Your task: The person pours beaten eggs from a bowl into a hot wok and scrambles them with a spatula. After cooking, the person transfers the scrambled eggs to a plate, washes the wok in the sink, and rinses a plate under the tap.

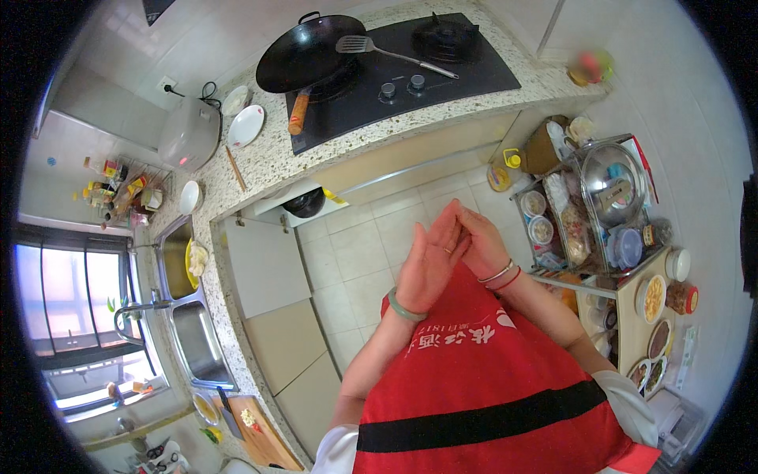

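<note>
Pale tiled floor [355, 261], speckled stone counter [268, 158], bright window [79, 292], perhaps daylight

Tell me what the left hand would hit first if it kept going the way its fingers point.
Probably the right hand: the left hand already rests fingers against it. Beyond lies the counter edge, though depth is unclear.

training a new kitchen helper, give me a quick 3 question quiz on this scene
1. True or false: the hands hold a knife.
2. What rests across the wok? A) ladle B) slotted spatula C) lid
3. Which wrist wears the green bangle?

Key:
1. False; the left hand and right hand are pressed together, empty.
2. B, the slotted spatula.
3. The left.
</note>
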Demonstrator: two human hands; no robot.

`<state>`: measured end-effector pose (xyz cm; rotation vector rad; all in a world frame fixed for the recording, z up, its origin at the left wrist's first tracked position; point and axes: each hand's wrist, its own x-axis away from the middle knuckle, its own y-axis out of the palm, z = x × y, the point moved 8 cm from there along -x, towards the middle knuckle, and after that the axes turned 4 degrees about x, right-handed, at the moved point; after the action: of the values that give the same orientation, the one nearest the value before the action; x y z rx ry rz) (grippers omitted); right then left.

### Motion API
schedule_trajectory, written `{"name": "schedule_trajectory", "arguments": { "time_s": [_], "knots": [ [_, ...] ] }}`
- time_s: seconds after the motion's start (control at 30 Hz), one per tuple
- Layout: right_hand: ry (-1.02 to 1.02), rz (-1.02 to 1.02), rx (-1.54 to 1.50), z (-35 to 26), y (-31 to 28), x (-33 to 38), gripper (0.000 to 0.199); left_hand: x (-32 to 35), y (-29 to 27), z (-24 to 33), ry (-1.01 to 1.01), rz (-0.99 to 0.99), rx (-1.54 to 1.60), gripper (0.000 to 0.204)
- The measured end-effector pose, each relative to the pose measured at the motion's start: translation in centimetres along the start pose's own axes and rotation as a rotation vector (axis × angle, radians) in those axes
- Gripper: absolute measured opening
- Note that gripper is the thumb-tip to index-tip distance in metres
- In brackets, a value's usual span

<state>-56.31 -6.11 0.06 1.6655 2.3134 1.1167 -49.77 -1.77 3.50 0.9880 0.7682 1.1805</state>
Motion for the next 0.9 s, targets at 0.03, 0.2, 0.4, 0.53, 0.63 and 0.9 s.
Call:
{"name": "schedule_trajectory", "arguments": {
  "time_s": [0.03,0.2,0.4,0.53,0.63,0.9],
  "knots": [
    [0.002,0.006,-0.002,0.0,-0.7,-0.1,0.024,-0.2,0.0,-0.7,-0.001,-0.004,-0.022,0.069],
    [0.0,0.131,0.004,-0.8,-3.7,0.7,0.027,-0.9,0.3,-3.6,-0.057,-0.012,-0.077,0.064],
    [0.034,0.089,0.069,0.1,-5.8,2.3,0.021,0.1,-2.2,-5.6,-0.306,0.034,0.129,0.056],
    [-0.129,0.177,0.289,-0.5,-5.4,4.3,0.022,-0.1,-3.2,-5.9,-0.275,0.088,0.022,0.049],
    [-0.069,0.16,0.225,-0.7,-6.6,5.8,0.024,0.1,-2.3,-7.3,-0.284,0.093,-0.045,0.048],
    [-0.27,0.437,0.35,-6.3,-15.8,10.1,0.03,-3.9,-0.9,-15.7,-0.512,-0.054,-0.671,0.043]
  ]
}}
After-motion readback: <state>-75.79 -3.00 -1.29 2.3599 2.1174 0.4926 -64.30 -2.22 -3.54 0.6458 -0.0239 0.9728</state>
